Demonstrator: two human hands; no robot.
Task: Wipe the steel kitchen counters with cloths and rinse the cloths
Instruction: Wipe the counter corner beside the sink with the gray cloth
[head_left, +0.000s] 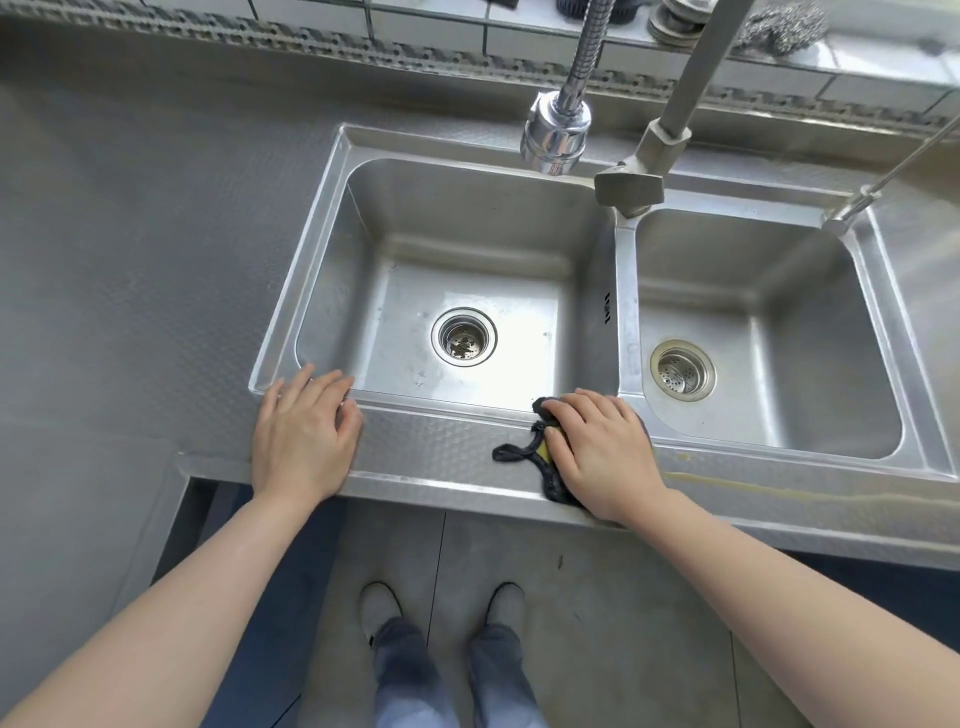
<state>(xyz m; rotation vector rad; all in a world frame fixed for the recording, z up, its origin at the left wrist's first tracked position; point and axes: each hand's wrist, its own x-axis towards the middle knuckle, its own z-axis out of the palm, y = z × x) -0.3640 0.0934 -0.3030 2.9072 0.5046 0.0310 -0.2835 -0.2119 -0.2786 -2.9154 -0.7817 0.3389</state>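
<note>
My right hand (602, 452) presses a dark cloth (524, 451) with a yellow patch flat on the steel counter's (431, 452) front strip, just in front of the divider between the two sink basins. A dark strap of the cloth sticks out to the left of my fingers. My left hand (304, 434) rests palm down, fingers slightly apart, on the front left corner of the large basin's (332, 291) rim and holds nothing. A yellowish streak (737, 486) runs along the counter's front edge to the right of the cloth.
The smaller basin (883, 332) lies to the right, each basin with a drain strainer. A flexible spray tap (558, 127) and a grey swivel tap (654, 156) hang over the sink's back. Steel wool (784, 28) sits on the tiled ledge. Textured counter (145, 234) spreads left.
</note>
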